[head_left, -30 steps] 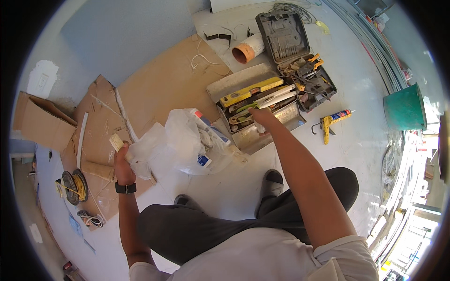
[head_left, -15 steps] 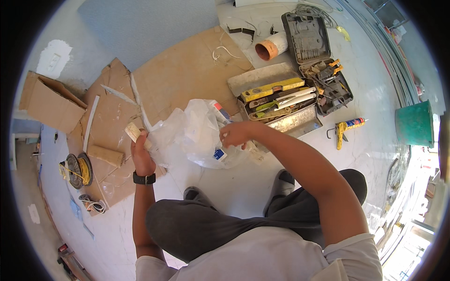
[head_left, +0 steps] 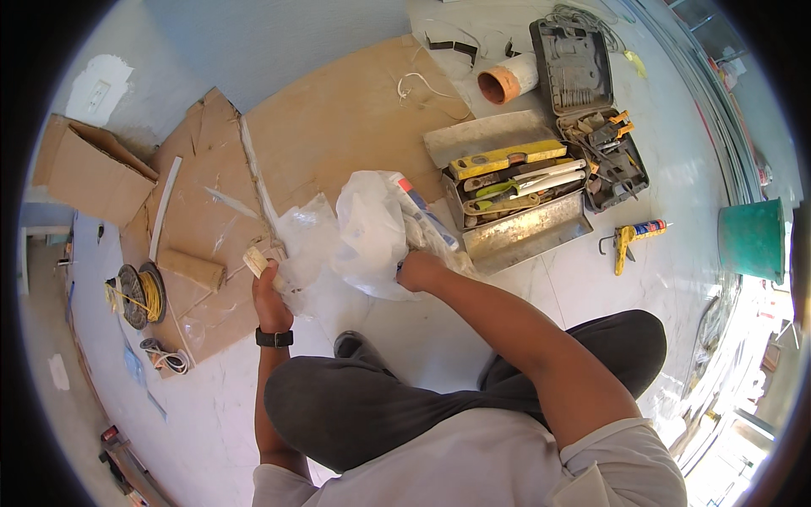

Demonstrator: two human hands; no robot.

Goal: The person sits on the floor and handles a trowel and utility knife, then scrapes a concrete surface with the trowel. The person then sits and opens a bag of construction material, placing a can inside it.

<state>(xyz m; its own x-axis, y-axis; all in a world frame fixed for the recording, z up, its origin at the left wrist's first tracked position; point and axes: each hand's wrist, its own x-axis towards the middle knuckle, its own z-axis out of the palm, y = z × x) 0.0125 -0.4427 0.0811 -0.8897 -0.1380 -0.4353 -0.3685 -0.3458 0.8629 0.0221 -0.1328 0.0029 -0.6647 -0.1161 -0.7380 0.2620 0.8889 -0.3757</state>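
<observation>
Centrally, a translucent white plastic bag lies between both hands, nearer the right hand, whose grip I cannot tell. The left hand grasps a stubby, pale-yellow bar slanting forward and left.

green bucket at far right, spool of yellow cord, open cardboard box, orange-mouthed pipe

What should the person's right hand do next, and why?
Perhaps the right hand should gently ease the plastic bag wider: it is already at the bag's right side, near a blue-and-white package, while the left hand is busy holding a pale piece. Whether the right fingers already grip something is hidden.
</observation>
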